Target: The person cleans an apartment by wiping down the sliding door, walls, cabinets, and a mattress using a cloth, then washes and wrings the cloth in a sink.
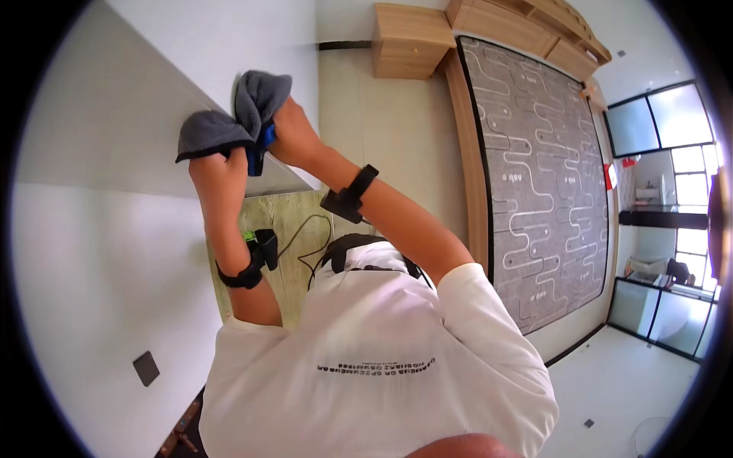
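My left hand [219, 162] and my right hand [293, 136] are close together, raised against a white panel. Both grip a grey cloth [263, 95] with a dark edging, bunched in two folds that cover most of my fingers. Between the hands shows a bit of blue and black material [258, 150]; whether it belongs to the cloth I cannot tell. The cloth lies against the edge of the white panel [153, 114]. Each forearm wears a black strap with a small black box on it.
A bed frame with a grey patterned mattress [534, 175] stands to the right, beside a wooden nightstand [412, 42]. Near my feet, a dark cable [305, 229] crosses the greenish wood-look surface [286, 210]. A wall switch plate [146, 369] is at lower left.
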Tool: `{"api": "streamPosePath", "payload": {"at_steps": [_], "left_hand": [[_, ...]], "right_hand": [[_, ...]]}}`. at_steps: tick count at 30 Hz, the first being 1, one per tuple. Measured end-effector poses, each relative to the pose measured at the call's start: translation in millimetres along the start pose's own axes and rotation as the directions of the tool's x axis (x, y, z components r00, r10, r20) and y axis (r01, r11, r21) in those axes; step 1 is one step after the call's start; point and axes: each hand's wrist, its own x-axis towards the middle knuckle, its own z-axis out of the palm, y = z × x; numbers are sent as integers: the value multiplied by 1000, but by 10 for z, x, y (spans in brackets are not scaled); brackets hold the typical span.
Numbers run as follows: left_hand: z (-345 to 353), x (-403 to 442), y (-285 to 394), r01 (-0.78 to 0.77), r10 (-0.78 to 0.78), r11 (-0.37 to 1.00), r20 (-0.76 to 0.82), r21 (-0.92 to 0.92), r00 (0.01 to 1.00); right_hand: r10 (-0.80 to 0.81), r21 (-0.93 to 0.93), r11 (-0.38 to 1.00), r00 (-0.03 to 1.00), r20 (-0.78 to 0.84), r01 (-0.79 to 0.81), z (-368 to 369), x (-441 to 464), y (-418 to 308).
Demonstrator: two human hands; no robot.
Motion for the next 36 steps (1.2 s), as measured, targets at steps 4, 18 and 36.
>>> {"api": "streamPosePath", "payload": {"at_steps": [4,18,36], "left_hand": [[479,-192,-150,-211,181,960,-164,-184,970],[481,-61,-644,-356,99,778,-458,-518,883],[4562,-1305,2688,-11,428,904,902,-428,61]], "right_hand": [[-16,267,964,998,66,-2,70,-357,127],[88,414,880,937,338,-232,-426,-1514,94],[689,535,721,380,-617,-440,-4377,-4089,209]]}}
